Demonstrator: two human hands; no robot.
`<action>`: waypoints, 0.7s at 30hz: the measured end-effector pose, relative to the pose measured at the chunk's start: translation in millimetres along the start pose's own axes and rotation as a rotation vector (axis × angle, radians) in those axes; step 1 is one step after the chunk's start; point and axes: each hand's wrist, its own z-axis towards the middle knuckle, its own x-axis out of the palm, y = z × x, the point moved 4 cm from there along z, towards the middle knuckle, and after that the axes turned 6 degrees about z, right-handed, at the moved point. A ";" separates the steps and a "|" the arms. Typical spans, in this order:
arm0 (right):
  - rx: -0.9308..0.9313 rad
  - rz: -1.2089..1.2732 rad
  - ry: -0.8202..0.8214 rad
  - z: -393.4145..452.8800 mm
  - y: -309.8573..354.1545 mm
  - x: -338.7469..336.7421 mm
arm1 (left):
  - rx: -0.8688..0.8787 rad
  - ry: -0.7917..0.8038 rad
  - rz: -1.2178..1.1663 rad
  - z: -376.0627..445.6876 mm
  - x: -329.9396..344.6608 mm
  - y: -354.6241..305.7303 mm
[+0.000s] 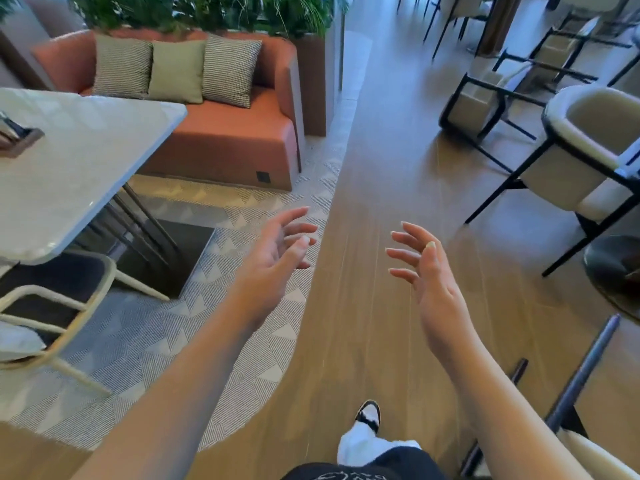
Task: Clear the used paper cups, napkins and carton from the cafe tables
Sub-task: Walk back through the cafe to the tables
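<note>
My left hand (277,258) and my right hand (427,275) are both raised in front of me over the wooden floor, palms facing each other, fingers relaxed and spread, holding nothing. A pale marble cafe table (86,161) stands to the left. At its far left edge lies a small brown tray (17,140) with something dark and blurred in it. No paper cup, napkin or carton shows in view.
An orange sofa (235,133) with three cushions sits behind the table. A beige-framed chair (52,299) stands at the table's near side. Cream chairs with black legs (581,157) line the right. A wooden-floor aisle (374,168) runs ahead between them. My foot (369,414) is below.
</note>
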 end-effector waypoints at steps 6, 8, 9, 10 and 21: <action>-0.006 -0.018 -0.001 119.2 15.2 -44.8 | 0.026 0.005 -0.008 113.2 40.0 -21.0; -0.010 -0.038 -0.002 152.9 19.4 -53.2 | 0.043 0.009 -0.019 147.3 48.7 -27.1; -0.015 -0.049 0.000 168.1 20.3 -55.8 | 0.048 0.007 -0.021 163.9 52.1 -28.4; -0.020 -0.062 0.002 182.9 20.1 -57.1 | 0.051 0.004 -0.025 180.9 54.0 -27.4; -0.010 -0.142 0.008 373.7 -16.8 -28.9 | 0.061 -0.035 -0.113 388.0 26.8 21.1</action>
